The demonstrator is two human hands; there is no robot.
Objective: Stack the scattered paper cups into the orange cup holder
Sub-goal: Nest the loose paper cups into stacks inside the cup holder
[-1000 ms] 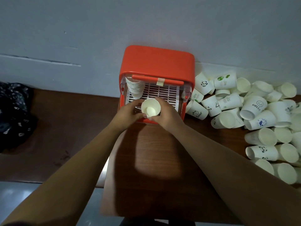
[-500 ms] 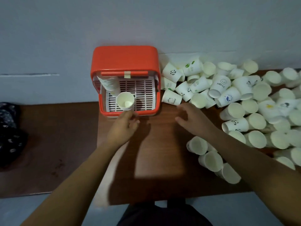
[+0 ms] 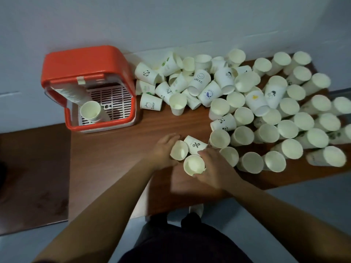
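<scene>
Tabletop (image 3: 114,158): left hand (image 3: 163,149) newly grips the far cup (image 3: 179,150), right hand (image 3: 215,168) the near cup (image 3: 194,165).

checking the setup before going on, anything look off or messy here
Yes. Cups lie tipped over in a heap across the table's right side. The stack in the holder leans slantwise. A strip of tape sits on its bar.

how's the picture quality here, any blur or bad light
Head view: dim light overall; motion blur smears the left hand, the right hand and the right-edge cups; the holder looks fairly sharp; the hands cast a soft shadow on the table.
</scene>
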